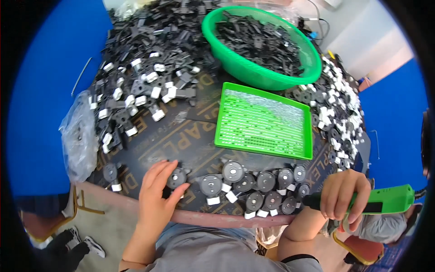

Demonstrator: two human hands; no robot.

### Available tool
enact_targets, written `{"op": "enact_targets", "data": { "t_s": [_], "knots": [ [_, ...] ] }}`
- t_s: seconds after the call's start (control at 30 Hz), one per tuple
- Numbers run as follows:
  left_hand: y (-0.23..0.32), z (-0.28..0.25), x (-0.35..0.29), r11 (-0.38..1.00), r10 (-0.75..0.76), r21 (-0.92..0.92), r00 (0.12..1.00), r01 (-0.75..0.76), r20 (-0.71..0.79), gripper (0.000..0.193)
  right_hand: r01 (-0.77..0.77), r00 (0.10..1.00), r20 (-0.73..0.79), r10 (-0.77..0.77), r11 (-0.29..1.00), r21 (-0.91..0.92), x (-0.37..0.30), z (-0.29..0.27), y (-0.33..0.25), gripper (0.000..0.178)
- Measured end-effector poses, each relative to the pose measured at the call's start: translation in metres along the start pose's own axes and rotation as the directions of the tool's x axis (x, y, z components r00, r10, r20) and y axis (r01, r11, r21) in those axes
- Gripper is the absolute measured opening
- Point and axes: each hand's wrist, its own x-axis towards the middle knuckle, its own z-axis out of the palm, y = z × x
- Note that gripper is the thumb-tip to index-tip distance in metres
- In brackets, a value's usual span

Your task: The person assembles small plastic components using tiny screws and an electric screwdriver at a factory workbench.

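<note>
My left hand (158, 188) is at the table's near edge, thumb and fingers curled around the rim of a round black plastic part (176, 178) that rests on the table. My right hand (345, 196) is wrapped around a green electric screwdriver (389, 201), whose black front end points left, toward a cluster of similar discs. These round parts (265, 181) have white blocks attached and lie in uneven rows along the near edge. Another disc with a white block (110, 172) lies left of my left hand. Beyond the rows is a green tray (311, 136) with rows of small silvery pieces, seemingly screws.
A big green basin (253, 78) full of black parts stands at the back. Black and white pieces (149, 86) are heaped at the left, and white pieces (337, 95) at the right. A clear plastic bag (79, 138) hangs at the left edge. Another person (385, 229) sits at the lower right.
</note>
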Motion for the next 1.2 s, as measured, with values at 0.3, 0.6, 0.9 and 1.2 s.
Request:
{"op": "enact_targets", "data": {
  "t_s": [0.3, 0.6, 0.9, 1.2],
  "knots": [
    [-0.011, -0.001, 0.010, 0.986, 0.008, -0.165, 1.000, -0.003, 0.030, 0.053, -0.034, 0.998, 0.057, 0.033, 0.999, 0.000, 0.000, -0.002, -0.010, 0.032],
    [-0.005, 0.002, 0.007, 0.986, -0.031, -0.160, 0.998, 0.040, 0.059, 0.057, 0.001, 1.000, -0.020, -0.002, 0.999, -0.032, -0.004, 0.001, -0.011, 0.031],
    [-0.004, 0.005, 0.004, 0.999, 0.026, -0.030, 0.995, -0.023, 0.097, 0.057, -0.208, 0.471, -0.594, -0.652, 0.573, -0.793, 0.036, 0.028, 0.051, 0.023],
    [0.023, 0.026, 0.004, 0.993, 0.090, -0.094, 0.986, -0.077, 0.142, 0.055, -0.399, 0.494, -0.649, -0.578, 0.513, -0.760, 0.059, -0.010, 0.086, 0.027]
  ]
}}
